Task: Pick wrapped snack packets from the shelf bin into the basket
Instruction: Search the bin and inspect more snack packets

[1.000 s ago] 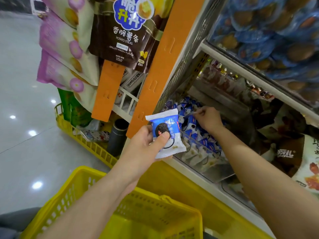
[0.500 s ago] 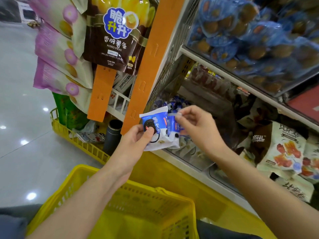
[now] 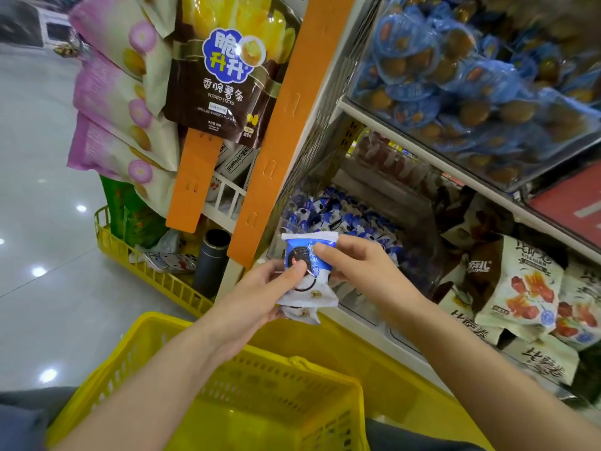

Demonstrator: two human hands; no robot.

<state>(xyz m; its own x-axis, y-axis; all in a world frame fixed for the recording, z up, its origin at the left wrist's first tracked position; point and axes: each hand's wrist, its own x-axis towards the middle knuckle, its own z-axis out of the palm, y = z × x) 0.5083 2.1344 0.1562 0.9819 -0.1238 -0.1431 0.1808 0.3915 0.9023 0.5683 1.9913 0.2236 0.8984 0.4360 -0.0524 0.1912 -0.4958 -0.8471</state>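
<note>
Plainly, from the head camera, both hands meet over one small bundle in front of the shelf. The left hand (image 3: 260, 297) pinches a blue-and-white wrapped snack packet (image 3: 307, 265), thumb pressed on its printed face and fingers curled behind. A second packet of the same kind (image 3: 300, 312) peeks out below it in that same grip. The right hand (image 3: 361, 271) pinches the front packet's right edge between thumb and forefinger; its other fingers are tucked out of sight behind.

The bundle is held upright, its long axis running up and down, crimped ends at top and bottom, and it touches no shelf. Behind it and a little higher sits the clear-walled shelf bin (image 3: 361, 304), which holds a heap of more such packets.

What matters for the drop is the yellow plastic basket (image 3: 292, 359). It lies below the hands and back toward the person, mouth open upward, its far rim almost under the bundle. The left hand is the nearer to it and seems to bear most of the load. I'd judge a short lowering, drawn slightly back, would bring the packets over the opening; let go where they are and they could catch the far rim.
</note>
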